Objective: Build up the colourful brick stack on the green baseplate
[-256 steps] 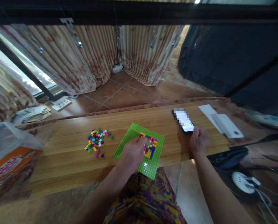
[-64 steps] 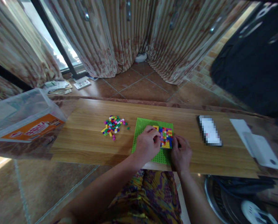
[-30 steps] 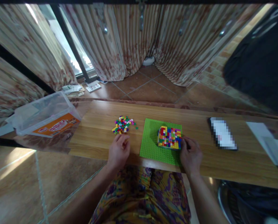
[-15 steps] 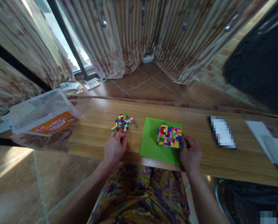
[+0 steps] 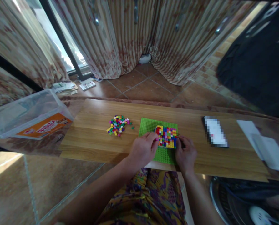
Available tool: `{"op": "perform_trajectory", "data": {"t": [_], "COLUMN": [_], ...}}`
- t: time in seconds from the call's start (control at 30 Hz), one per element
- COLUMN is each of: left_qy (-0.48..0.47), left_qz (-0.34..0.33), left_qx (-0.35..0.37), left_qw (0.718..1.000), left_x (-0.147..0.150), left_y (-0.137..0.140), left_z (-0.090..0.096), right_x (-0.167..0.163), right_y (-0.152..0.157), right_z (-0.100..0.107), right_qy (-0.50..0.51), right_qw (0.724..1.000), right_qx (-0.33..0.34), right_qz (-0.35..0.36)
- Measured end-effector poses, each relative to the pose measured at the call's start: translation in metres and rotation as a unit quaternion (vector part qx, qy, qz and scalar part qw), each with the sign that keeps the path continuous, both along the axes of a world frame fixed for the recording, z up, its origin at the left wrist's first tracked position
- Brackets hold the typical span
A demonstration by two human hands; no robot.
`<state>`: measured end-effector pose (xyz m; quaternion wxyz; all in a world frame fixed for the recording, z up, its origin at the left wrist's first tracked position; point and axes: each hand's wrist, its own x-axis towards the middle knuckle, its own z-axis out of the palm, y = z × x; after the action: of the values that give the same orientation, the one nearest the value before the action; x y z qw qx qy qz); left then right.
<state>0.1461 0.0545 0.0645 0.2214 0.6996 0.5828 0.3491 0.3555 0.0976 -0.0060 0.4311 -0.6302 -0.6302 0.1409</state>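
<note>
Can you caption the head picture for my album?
Left hand and right hand flank a colorful brick block on a green baseplate, loose bricks nearby.

The left hand (image 5: pixel 143 149) and right hand (image 5: pixel 185 154) flank a multicolored brick block (image 5: pixel 169 136) on a green studded baseplate (image 5: pixel 164 158); loose bricks (image 5: pixel 118 125) lie farther left on the wooden surface (image 5: pixel 94 147).

The left hand (image 5: pixel 143 149) has moved — from the loose bricks (image 5: pixel 118 124) to the block (image 5: pixel 168 137).

Table (image 5: pixel 90 147) — baseplate (image 5: pixel 146 125); loose bricks (image 5: pixel 118 124); phone (image 5: pixel 215 131)
</note>
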Motion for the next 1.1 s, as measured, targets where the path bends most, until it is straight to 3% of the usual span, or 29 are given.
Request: {"op": "perform_trajectory", "data": {"t": [0.3,0.53,1.1], "left_qy": [0.153,0.204,0.186], "left_qz": [-0.025,-0.031,0.0], "left_qx": [-0.041,-0.037,-0.04], "left_qw": [0.987,0.978,0.982], "left_x": [0.015,0.02,0.025], "left_y": [0.019,0.023,0.025], "left_z": [0.0,0.007,0.007], "right_x": [-0.002,-0.001,-0.001], "right_y": [0.001,0.001,0.002], "right_z": [0.0,-0.001,-0.002], "right_qy": [0.002,0.0,0.0], "right_qw": [1.0,1.0,1.0], "right_qx": [0.007,0.008,0.006], "right_qz": [0.003,0.003,0.002]}}
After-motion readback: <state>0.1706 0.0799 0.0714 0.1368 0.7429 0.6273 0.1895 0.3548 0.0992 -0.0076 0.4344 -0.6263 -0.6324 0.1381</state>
